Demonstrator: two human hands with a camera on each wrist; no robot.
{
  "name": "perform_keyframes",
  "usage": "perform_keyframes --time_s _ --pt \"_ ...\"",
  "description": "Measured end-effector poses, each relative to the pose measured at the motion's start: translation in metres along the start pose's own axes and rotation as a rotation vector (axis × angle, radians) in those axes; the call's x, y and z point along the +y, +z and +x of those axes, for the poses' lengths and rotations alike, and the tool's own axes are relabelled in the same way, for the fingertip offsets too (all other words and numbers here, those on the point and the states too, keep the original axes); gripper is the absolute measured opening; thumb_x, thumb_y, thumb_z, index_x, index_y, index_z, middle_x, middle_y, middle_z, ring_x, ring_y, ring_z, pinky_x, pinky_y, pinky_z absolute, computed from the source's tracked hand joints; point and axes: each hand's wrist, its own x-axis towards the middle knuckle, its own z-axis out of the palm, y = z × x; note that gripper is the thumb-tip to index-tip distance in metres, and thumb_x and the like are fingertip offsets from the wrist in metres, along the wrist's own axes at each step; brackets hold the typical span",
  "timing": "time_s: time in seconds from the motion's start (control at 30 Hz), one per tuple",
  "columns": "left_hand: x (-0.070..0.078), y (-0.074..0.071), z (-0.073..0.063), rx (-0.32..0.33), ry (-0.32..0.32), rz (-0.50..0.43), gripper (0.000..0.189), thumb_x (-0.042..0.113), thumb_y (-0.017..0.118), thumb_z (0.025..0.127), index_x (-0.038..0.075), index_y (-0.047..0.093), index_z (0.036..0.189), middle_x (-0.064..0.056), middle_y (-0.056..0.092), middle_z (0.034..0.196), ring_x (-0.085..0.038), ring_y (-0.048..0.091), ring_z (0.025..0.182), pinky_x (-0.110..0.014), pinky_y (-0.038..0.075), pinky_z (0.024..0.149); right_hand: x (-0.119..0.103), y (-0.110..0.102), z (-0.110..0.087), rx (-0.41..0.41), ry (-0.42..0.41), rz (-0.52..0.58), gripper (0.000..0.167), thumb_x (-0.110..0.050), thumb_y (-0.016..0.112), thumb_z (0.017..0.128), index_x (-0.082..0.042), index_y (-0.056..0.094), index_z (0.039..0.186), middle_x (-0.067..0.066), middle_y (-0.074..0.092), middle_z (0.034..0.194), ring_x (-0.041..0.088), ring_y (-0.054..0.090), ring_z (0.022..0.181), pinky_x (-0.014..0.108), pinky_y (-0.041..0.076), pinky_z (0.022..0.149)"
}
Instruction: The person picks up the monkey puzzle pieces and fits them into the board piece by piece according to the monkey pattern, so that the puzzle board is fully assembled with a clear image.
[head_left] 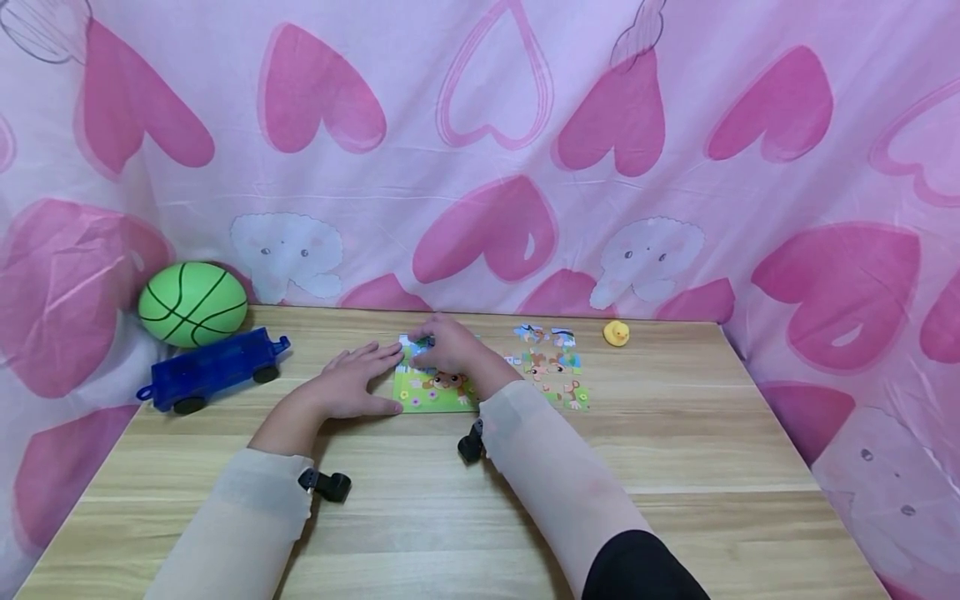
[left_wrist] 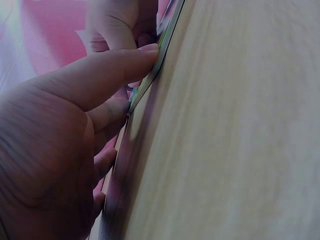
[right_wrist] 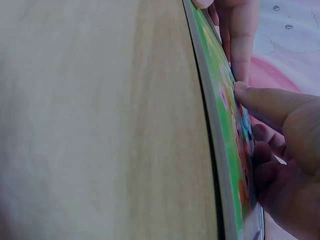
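Observation:
A flat jigsaw board [head_left: 435,402] with a green border and a cartoon monkey lies toward the back of the wooden table. My left hand [head_left: 354,385] rests beside it, fingers spread; in the left wrist view its thumb [left_wrist: 142,59] touches the board's near corner and the index finger touches its left edge. My right hand [head_left: 453,348] is over the board's upper left part, thumb and fingers bent around a small blue puzzle piece that they mostly hide. Right of the board lie several loose puzzle pieces [head_left: 576,395], partly covered by the right forearm.
A yellow rubber duck [head_left: 617,333] sits at the back right. On the left, a blue toy wagon [head_left: 213,367] with black wheels stands in front of a green ball [head_left: 192,304]. A pink heart-patterned curtain [head_left: 480,233] hangs behind the table [head_left: 405,533].

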Motion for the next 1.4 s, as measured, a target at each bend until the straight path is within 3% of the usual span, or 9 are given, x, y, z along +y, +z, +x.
perform_keyframes --time_s 0.37,1.1,1.23,1.4 --pt "-0.001 0.001 0.0 -0.006 0.0 0.001 0.099 0.064 0.076 0.089 0.031 0.03 0.17 0.003 0.023 0.181 -0.038 0.006 0.17 -0.075 0.001 0.132 0.003 0.002 0.0 -0.018 -0.016 -0.005 0.049 -0.039 0.083 0.095 -0.027 0.072 0.141 0.0 0.057 0.146 0.02 0.058 0.132 0.042 0.048 0.121" --pt "0.003 -0.002 0.001 -0.015 0.008 0.025 0.099 0.063 0.074 0.091 0.029 0.027 0.171 0.001 0.021 0.181 -0.038 0.006 0.17 -0.075 0.002 0.132 0.002 -0.001 0.0 -0.001 -0.028 -0.032 0.049 -0.04 0.078 0.099 -0.024 0.069 0.144 0.001 0.058 0.151 0.022 0.058 0.139 0.044 0.047 0.123" --pt "0.005 -0.002 0.001 -0.017 0.008 0.024 0.099 0.063 0.074 0.091 0.029 0.028 0.171 0.002 0.021 0.181 -0.038 0.006 0.17 -0.075 0.002 0.132 0.005 -0.01 -0.004 0.017 -0.036 0.032 0.049 -0.038 0.076 0.1 -0.021 0.068 0.145 0.001 0.064 0.147 0.022 0.061 0.138 0.043 0.05 0.121" --pt "0.006 -0.002 0.0 -0.021 0.003 0.027 0.098 0.063 0.074 0.091 0.029 0.028 0.171 0.002 0.021 0.181 -0.039 0.006 0.17 -0.075 0.002 0.132 0.018 -0.028 -0.02 0.044 -0.028 0.148 0.048 -0.035 0.073 0.103 -0.022 0.065 0.148 0.0 0.064 0.146 0.024 0.065 0.132 0.045 0.059 0.109"
